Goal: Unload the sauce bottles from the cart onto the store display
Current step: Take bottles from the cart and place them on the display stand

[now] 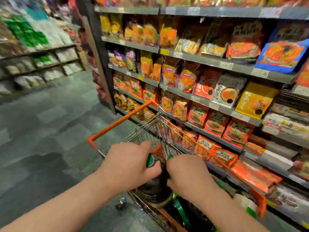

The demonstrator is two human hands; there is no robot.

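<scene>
Bottles are being picked out of the wire cart (147, 131), so this looks like the pick-up stage of unloading: the left hand (127, 166) has its grip curled round the green cap of one dark sauce bottle (154, 186), and the right hand (187, 174) grips a second green-capped bottle (169, 158) just beside it, both bottles still inside the basket. Next, I judge, each must be lifted straight up past the orange rim and carried to its display; the shelves (207, 101) alongside hold only packets.

Head view looks steeply down, close over cart (150, 131), facing shelves (217, 62).
</scene>
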